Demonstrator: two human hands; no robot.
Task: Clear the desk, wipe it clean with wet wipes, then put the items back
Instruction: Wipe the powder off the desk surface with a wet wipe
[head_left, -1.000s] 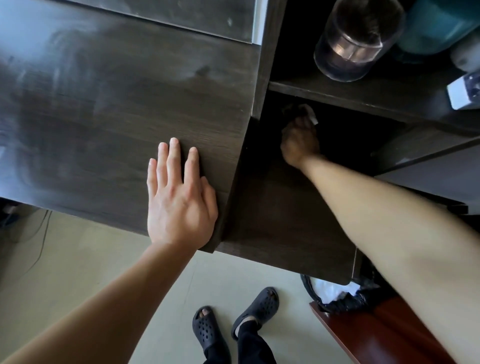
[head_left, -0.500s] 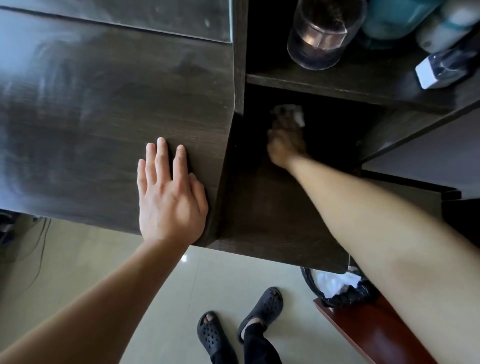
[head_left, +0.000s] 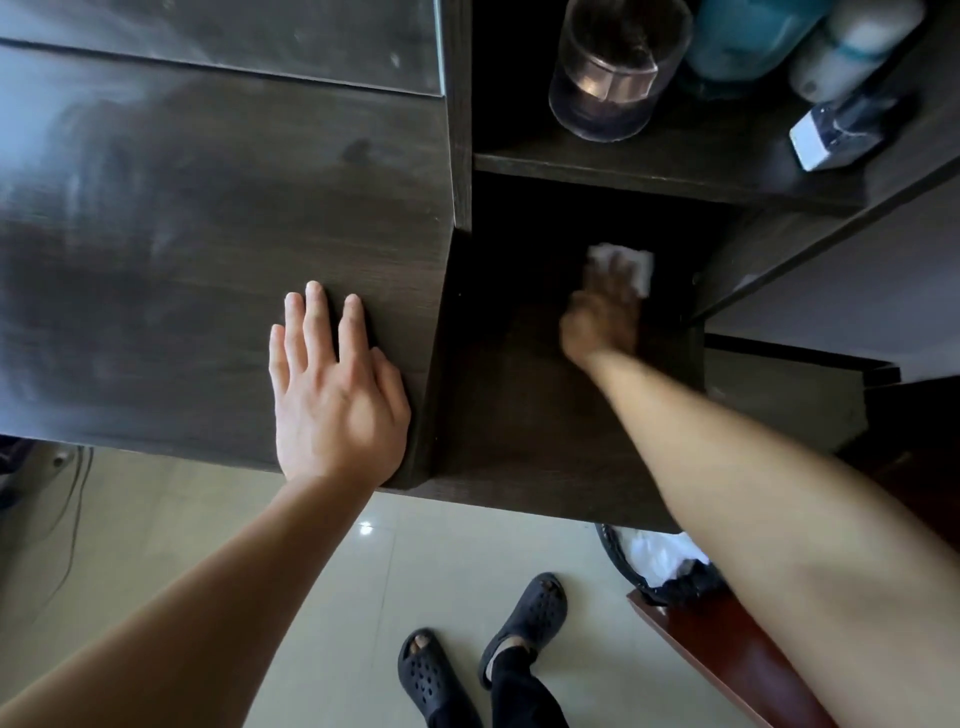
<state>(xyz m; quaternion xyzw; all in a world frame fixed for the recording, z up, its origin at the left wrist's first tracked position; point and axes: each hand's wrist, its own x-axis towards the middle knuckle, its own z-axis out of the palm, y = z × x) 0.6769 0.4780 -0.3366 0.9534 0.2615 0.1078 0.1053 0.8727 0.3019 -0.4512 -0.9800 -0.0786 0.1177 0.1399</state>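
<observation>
The dark wooden desk top (head_left: 182, 249) fills the left half of the view. My left hand (head_left: 332, 395) lies flat on it near the front right corner, fingers spread, holding nothing. My right hand (head_left: 602, 312) reaches into the lower open compartment (head_left: 519, 415) to the right of the desk top. It presses a white wet wipe (head_left: 636, 265) against the compartment's dark floor; the wipe shows past my fingertips and the hand is blurred.
On the shelf above the compartment stand a clear glass jar (head_left: 613, 73), a teal container (head_left: 748, 36) and a white and blue bottle (head_left: 841, 88). A black-lined waste bin (head_left: 660, 566) sits on the tiled floor below. A reddish wooden piece (head_left: 727, 660) lies at lower right.
My right hand has slid the wipe to the right and a little nearer inside the compartment. My left hand stays flat on the desk top.
</observation>
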